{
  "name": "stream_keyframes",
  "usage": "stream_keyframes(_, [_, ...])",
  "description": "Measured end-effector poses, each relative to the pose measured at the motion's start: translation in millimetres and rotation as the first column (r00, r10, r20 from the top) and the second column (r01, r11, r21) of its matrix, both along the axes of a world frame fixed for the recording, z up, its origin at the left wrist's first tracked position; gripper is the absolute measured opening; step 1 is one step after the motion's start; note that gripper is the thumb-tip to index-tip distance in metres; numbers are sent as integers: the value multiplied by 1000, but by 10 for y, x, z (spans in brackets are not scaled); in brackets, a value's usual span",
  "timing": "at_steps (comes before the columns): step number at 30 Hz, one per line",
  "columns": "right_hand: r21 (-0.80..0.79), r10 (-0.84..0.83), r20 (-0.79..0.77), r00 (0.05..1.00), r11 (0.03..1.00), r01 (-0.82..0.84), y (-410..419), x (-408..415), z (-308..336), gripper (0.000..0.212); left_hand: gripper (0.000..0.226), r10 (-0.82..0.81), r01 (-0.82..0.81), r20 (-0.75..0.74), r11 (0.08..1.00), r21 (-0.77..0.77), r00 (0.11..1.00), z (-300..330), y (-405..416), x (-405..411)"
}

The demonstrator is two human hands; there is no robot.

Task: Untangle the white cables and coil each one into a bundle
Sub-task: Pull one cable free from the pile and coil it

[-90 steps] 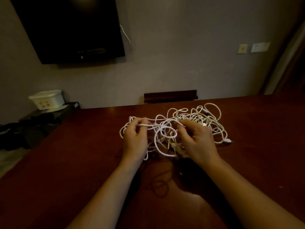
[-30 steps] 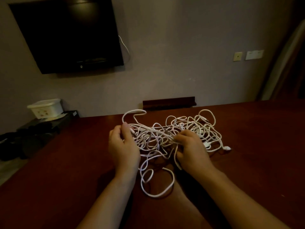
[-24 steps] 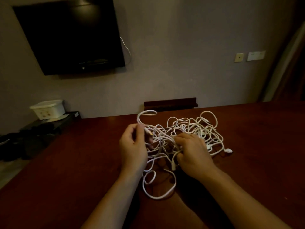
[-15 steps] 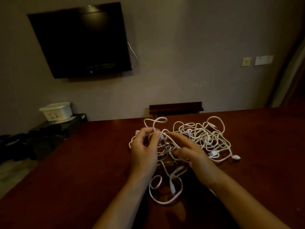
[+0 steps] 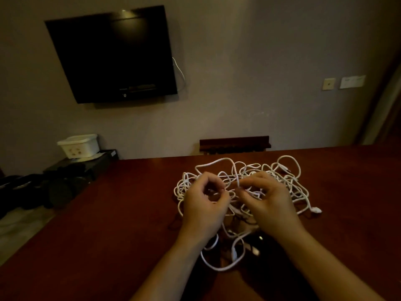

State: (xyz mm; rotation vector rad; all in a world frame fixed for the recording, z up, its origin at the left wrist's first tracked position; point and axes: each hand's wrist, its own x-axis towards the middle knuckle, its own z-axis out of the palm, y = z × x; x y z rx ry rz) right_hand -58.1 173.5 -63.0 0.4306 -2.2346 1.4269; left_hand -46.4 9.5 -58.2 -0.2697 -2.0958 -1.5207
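Far left, dark bags lie on the floor beside a low black stand. A white tub with its lid on sits on that stand, against the wall.

Above, a black screen hangs on the wall, switched off, with a thin white lead trailing from its right edge.

The dark red bench fills the lower half of the view. A dark chair back shows just behind its far edge.

The cables lie in one tangled heap on the bench, at centre and just right of centre, not coiled. Loops spread beyond both hands; one loop lies nearer the person, between the forearms, and a white plug rests on the bench at the heap's right edge.

Left hand: raised over the left part of the heap, back toward the camera. Its fingers are curled, thumb and forefinger drawn together on a strand.

Right hand: raised over the middle of the heap, just beside the left hand. Its fingers are curled, thumb and forefinger pinching a strand that stands up between the two hands. Strands run from one hand to the other.

Far right, a wall plate and a white label sit side by side on the wall. The lighting is dim; the strands under the hands cannot be told apart.
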Motion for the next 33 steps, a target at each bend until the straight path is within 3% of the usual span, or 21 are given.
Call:
stream_keyframes(2, [49,-132,-111,985,989,138,-28,12,-14,21,41,272,-276,-96,961,-20,957,13,-27,-12])
stream_keyframes(4, [-40,-141,-99,985,990,137,-46,15,-6,20,63,350,-350,-5,937,24,937,24,-103,-75])
stream_keyframes(6, [-102,-77,-18,997,992,75,-81,13,-18,20,72,226,-235,139,971,46,964,-1,-141,-129])
stream_keyframes(10, [-127,27,68,997,992,-18,-128,9,-74,21,14,106,-106,49,994,-16,993,-4,-82,-98])
stream_keyframes(15, [54,-39,-53,998,998,42,-124,19,-78,44,18,-27,49,-131,985,168,991,184,35,94])
stream_keyframes(19, [64,-11,-181,984,998,23,-130,56,-9,24,11,-209,253,-168,917,309,963,306,135,212])
stream_keyframes(21, [29,-5,-180,984,1000,11,-114,56,-25,20,17,-231,277,-176,906,320,957,292,151,200])
stream_keyframes(24, [-145,30,-62,998,989,-39,-97,42,-36,13,27,-207,242,-143,918,315,968,223,129,170])
stream_keyframes(26, [-232,11,13,1000,973,-8,-83,31,-27,10,27,-142,152,-66,968,198,988,107,96,95])
stream_keyframes(27, [-246,5,28,1000,969,2,-73,32,-23,10,29,-80,80,-10,996,36,997,47,77,51])
stream_keyframes(29, [-234,13,39,999,972,-4,-61,39,-22,12,39,-24,46,77,953,-298,997,-74,41,-26])
stream_keyframes(30, [-222,18,42,999,975,-9,-60,47,-30,12,38,-32,67,108,938,-339,994,-121,40,-67])
stream_keyframes(33, [-197,-12,18,1000,980,15,-64,49,-33,28,24,12,18,107,961,-276,994,-139,22,-102])
